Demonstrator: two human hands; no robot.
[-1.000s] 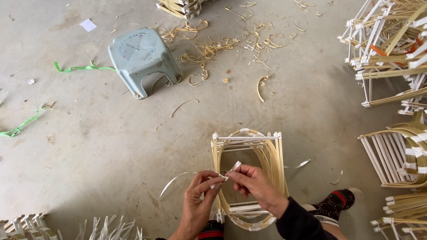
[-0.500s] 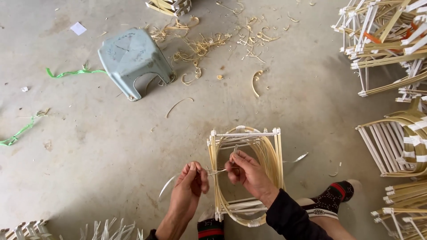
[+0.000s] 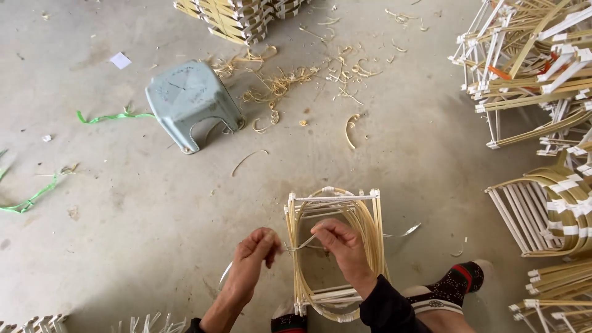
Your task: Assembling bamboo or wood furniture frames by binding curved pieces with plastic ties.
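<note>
Head view, placed from the bamboo frame (image 3: 336,246) standing on the concrete floor (image 3: 123,234) between our feet. Our left hand (image 3: 253,259), just left of the frame, pinches one end of a thin white strip (image 3: 302,244); our right hand (image 3: 342,246), over the frame, grips the other. Half a second ago the hands sat closer; now the strip is drawn taut. Up-left of the frame, well apart: grey plastic stool (image 3: 191,102).
</note>
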